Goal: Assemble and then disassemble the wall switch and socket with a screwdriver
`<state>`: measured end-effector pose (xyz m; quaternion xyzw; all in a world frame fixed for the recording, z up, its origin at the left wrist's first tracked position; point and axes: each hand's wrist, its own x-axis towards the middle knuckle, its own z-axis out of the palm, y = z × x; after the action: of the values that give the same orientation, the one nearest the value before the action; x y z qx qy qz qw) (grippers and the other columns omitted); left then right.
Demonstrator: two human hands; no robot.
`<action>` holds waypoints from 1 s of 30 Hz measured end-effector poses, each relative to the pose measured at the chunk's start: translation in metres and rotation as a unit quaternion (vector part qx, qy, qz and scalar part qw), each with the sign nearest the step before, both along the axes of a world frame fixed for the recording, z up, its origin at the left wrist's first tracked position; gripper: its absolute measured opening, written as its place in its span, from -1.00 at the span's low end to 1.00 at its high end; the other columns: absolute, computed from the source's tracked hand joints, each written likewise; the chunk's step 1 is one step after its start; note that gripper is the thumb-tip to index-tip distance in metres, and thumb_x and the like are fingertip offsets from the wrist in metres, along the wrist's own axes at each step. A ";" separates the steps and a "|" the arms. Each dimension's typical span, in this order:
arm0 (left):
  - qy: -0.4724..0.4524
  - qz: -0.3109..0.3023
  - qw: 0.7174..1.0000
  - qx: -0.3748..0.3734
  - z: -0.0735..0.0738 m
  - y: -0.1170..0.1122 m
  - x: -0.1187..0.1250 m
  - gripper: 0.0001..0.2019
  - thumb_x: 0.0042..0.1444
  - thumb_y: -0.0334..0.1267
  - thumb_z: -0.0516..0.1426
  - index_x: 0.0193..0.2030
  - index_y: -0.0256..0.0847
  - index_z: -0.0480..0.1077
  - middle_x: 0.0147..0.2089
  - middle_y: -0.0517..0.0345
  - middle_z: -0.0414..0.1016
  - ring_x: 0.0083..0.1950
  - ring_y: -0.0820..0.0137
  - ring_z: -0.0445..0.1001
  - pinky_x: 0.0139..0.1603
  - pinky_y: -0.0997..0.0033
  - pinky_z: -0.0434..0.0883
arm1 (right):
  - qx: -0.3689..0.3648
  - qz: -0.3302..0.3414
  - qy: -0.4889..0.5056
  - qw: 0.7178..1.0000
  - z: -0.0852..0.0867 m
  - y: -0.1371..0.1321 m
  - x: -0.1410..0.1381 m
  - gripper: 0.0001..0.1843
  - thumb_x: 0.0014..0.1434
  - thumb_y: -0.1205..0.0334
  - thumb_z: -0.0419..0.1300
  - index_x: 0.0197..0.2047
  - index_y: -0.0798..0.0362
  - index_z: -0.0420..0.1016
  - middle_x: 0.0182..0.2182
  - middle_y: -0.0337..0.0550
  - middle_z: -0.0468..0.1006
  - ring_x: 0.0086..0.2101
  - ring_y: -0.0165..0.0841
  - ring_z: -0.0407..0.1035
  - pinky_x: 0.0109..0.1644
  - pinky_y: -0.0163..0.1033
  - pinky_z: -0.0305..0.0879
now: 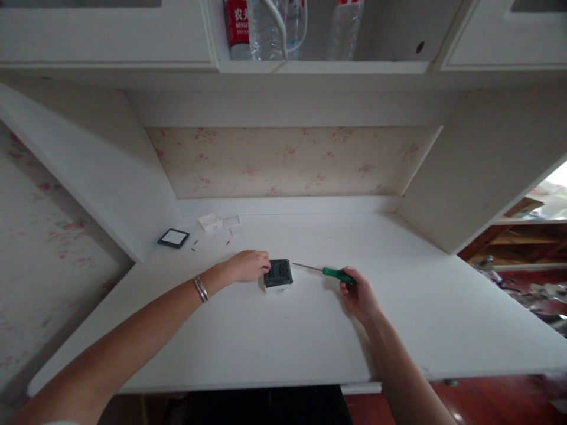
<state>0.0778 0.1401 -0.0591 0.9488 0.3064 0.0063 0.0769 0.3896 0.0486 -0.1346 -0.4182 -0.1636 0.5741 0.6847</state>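
Observation:
A dark grey socket panel sits on a low white mounting box near the middle of the desk. My left hand is closed, its fingertips pinched together at the panel's left edge. Whatever lies between those fingertips is hidden or too small to name. In my right hand is a screwdriver with a green handle, gripped by that handle. Its thin metal shaft points left, the tip just off the panel's upper right side.
Toward the back left lie a dark-framed square plate, white plastic parts, a clear frame and several small dark pieces. Side panels of the white desk rise left and right. Bottles and a white cable occupy the overhead shelf.

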 end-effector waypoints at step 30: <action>0.043 -0.022 0.998 0.034 -0.002 0.005 0.002 -0.82 0.22 -0.27 0.01 -0.29 -0.13 0.44 -0.23 0.13 0.46 -0.29 0.37 0.48 -0.32 0.45 0.30 | -0.019 0.015 0.000 1.000 -0.001 0.000 0.000 -0.82 -0.03 0.28 0.32 -0.43 0.08 0.36 -0.59 -0.27 0.47 -0.70 -0.51 0.29 -0.74 -0.48 0.27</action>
<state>0.0801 0.1456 -0.0615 0.9569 0.2877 -0.0258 0.0312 0.3898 0.0490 -0.1357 -0.4289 -0.1594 0.5873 0.6676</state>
